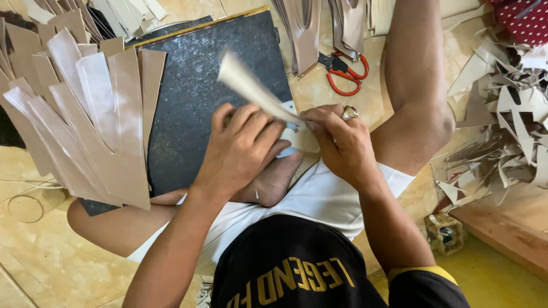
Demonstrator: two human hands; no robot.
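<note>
Both hands closed on one pale beige strip (251, 88), blurred along its far end. Left hand (242, 145) curls over the strip's near part, fingers folded down on top. Right hand (337, 142) pinches the same near end between thumb and fingertips; a ring with a dark stone sits on one finger. Strip angles up and away to the left from the hands, over the dark slab (200, 91).

Slab lies flat on the tiled floor (51, 256), black and speckled, with a thin yellowish edge along its top side. Fan of cut beige pieces (85, 114) overlaps the slab's left side, long tapered shapes stacked and spread. More beige strips hang at the top of view.

Red-handled scissors (342, 71) rest on the floor beyond the right hand, apart from it. Heap of pale offcuts (502, 114) lies far right, past the raised knee. Person sits cross-legged, bare foot (277, 179) tucked just under the hands. Small woven block (444, 232) sits near the right elbow.
</note>
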